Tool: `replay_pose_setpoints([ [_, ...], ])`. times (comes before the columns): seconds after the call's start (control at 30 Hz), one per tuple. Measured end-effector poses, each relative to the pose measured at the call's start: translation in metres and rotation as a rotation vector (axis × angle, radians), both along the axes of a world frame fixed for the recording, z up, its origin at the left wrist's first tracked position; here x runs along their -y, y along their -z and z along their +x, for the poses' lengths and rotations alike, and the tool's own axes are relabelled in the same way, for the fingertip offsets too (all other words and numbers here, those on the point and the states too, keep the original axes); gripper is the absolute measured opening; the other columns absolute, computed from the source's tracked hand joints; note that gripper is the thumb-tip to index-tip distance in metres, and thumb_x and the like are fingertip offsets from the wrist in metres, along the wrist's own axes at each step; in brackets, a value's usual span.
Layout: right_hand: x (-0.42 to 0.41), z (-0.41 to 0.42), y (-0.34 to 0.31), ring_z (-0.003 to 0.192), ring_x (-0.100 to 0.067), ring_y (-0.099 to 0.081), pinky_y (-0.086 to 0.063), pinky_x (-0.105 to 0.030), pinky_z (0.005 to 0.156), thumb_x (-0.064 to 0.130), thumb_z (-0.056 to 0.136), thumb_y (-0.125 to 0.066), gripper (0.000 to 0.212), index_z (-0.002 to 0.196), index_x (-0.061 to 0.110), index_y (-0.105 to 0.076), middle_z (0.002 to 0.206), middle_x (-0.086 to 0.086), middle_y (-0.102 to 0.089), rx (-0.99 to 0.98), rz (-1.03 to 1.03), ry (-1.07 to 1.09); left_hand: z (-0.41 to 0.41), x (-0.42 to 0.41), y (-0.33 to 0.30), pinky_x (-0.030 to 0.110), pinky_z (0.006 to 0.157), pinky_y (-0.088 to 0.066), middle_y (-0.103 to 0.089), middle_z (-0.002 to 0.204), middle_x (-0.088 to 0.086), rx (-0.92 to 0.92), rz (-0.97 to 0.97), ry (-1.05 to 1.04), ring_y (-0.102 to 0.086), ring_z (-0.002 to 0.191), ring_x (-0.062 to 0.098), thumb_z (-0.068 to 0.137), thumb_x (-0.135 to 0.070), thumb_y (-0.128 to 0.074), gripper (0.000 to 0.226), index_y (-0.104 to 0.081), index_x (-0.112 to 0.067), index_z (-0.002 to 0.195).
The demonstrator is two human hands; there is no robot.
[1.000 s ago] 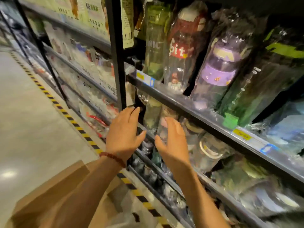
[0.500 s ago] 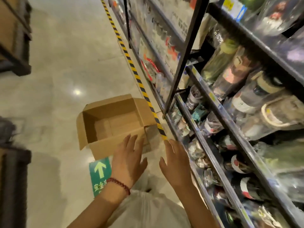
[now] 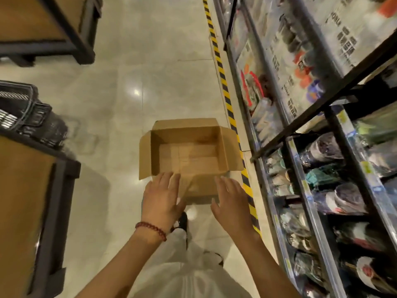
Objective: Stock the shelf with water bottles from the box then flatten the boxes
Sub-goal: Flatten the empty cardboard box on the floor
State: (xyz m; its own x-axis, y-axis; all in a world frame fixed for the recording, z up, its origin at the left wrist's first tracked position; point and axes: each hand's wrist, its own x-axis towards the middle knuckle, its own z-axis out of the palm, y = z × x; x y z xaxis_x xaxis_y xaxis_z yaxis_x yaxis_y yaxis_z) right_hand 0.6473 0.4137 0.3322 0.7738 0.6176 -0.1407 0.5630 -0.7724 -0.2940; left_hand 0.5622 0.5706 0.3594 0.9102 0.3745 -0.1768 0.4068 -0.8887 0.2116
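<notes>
At the bottom of the frame a person's two bare forearms reach forward, a red bead bracelet [image 3: 150,229] on the left wrist. The left hand [image 3: 161,197] and the right hand [image 3: 231,202] both hover with fingers straight and released, grasping nothing, over the near edge of the cardboard box [image 3: 189,155]; whether the fingertips touch the near flap is hard to tell through the motion blur. The box sits on the tiled floor [image 3: 120,100] at the centre of the frame, just beside the yellow-and-black hazard tape [image 3: 223,82] and the shelf [image 3: 318,173] that fills the right side. It looks empty, its mouth facing straight up with all four flaps splayed outward, and its long axis runs left to right across the frame, roughly square to the aisle. That suggests stocking is done and flattening comes next. The risk from here: pressing down on the open top while the bottom seam holds would only crumple the walls or skid the box on the glossy tile toward the shelf's lowest row of bottles [image 3: 279,168]. Farther off, dark baskets [image 3: 25,112] sit at the left edge.
</notes>
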Motion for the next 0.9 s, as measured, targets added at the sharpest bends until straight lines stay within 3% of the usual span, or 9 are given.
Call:
replay_pose_setpoints([
  [0.13, -0.047, 0.040, 0.056, 0.093, -0.031, -0.065, -0.055, -0.042, 0.076, 0.016, 0.058, -0.083, 0.053, 0.107, 0.010, -0.063, 0.103, -0.008, -0.066, -0.059, -0.008, -0.013, 0.039, -0.043, 0.057, 0.038, 0.072, -0.054, -0.067, 0.102, 0.009, -0.061, 0.005, -0.022, -0.065, 0.090, 0.028, 0.055, -0.034, -0.085, 0.060, -0.067, -0.011, 0.106],
  [0.27, -0.076, 0.073, 0.147, 0.092, -0.027, -0.065, -0.055, -0.038, 0.074, 0.022, 0.058, -0.084, 0.053, 0.107, 0.013, -0.065, 0.101, -0.004, -0.066, -0.094, -0.078, -0.020, 0.067, -0.068, 0.156, 0.038, 0.087, -0.050, -0.065, 0.112, 0.007, -0.146, -0.031, -0.086, -0.061, 0.103, 0.026, 0.063, -0.037, -0.081, 0.062, -0.063, -0.013, 0.117],
  [0.33, -0.085, 0.086, 0.198, 0.104, -0.026, -0.059, -0.051, -0.037, 0.083, 0.024, 0.071, -0.076, 0.052, 0.119, 0.014, -0.060, 0.112, -0.003, -0.061, -0.102, -0.136, -0.036, 0.075, -0.074, 0.213, 0.039, 0.094, -0.047, -0.061, 0.120, 0.007, -0.166, -0.032, -0.092, -0.056, 0.111, 0.026, 0.070, -0.039, -0.075, 0.062, -0.058, -0.015, 0.125],
  [0.4, -0.089, 0.098, 0.254, 0.124, -0.024, -0.042, -0.038, -0.035, 0.099, 0.025, 0.091, -0.054, 0.050, 0.138, 0.017, -0.041, 0.134, -0.002, -0.047, -0.153, -0.188, -0.091, 0.081, -0.079, 0.271, 0.036, 0.102, -0.040, -0.051, 0.132, 0.004, -0.201, -0.019, -0.070, -0.047, 0.121, 0.024, 0.081, -0.043, -0.064, 0.062, -0.046, -0.018, 0.135],
  [0.47, -0.089, 0.108, 0.309, 0.129, -0.022, -0.034, -0.032, -0.033, 0.101, 0.024, 0.094, -0.046, 0.051, 0.143, 0.020, -0.032, 0.141, -0.001, -0.038, -0.193, -0.213, -0.121, 0.086, -0.084, 0.328, 0.033, 0.106, -0.035, -0.041, 0.140, 0.001, -0.221, -0.005, -0.068, -0.038, 0.128, 0.020, 0.088, -0.047, -0.052, 0.062, -0.034, -0.022, 0.141],
  [0.6, -0.084, 0.125, 0.414, 0.125, -0.024, -0.034, -0.028, -0.035, 0.101, 0.024, 0.090, -0.050, 0.053, 0.140, 0.022, -0.033, 0.138, -0.001, -0.040, -0.163, -0.234, -0.166, 0.088, -0.088, 0.438, 0.035, 0.105, -0.034, -0.043, 0.138, 0.000, -0.236, 0.023, -0.079, -0.038, 0.127, 0.019, 0.088, -0.051, -0.045, 0.058, -0.035, -0.023, 0.138],
  [0.7, -0.075, 0.132, 0.477, 0.128, -0.024, -0.032, -0.020, -0.043, 0.108, 0.044, 0.091, -0.051, 0.055, 0.139, 0.024, -0.034, 0.139, -0.001, -0.040, -0.119, -0.266, -0.191, 0.091, -0.085, 0.503, 0.044, 0.111, -0.026, -0.041, 0.142, 0.000, -0.278, 0.057, -0.083, -0.034, 0.132, 0.022, 0.089, -0.059, -0.037, 0.062, -0.034, -0.024, 0.140],
  [0.77, -0.069, 0.131, 0.508, 0.130, -0.023, -0.034, -0.015, -0.045, 0.112, 0.054, 0.091, -0.046, 0.058, 0.139, 0.024, -0.034, 0.138, -0.001, -0.043, -0.026, -0.237, -0.190, 0.091, -0.082, 0.534, 0.048, 0.113, -0.018, -0.038, 0.144, -0.001, -0.255, 0.100, -0.076, -0.031, 0.133, 0.022, 0.093, -0.055, -0.032, 0.058, -0.031, -0.025, 0.142],
  [0.9, -0.061, 0.122, 0.542, 0.120, -0.025, -0.047, -0.015, -0.051, 0.113, 0.053, 0.089, -0.051, 0.053, 0.131, 0.022, -0.046, 0.127, -0.003, -0.054, 0.195, -0.027, -0.141, 0.084, -0.076, 0.559, 0.050, 0.115, -0.003, -0.038, 0.143, -0.003, -0.083, 0.100, -0.135, -0.027, 0.136, 0.020, 0.096, -0.047, -0.030, 0.051, -0.031, -0.026, 0.142],
])
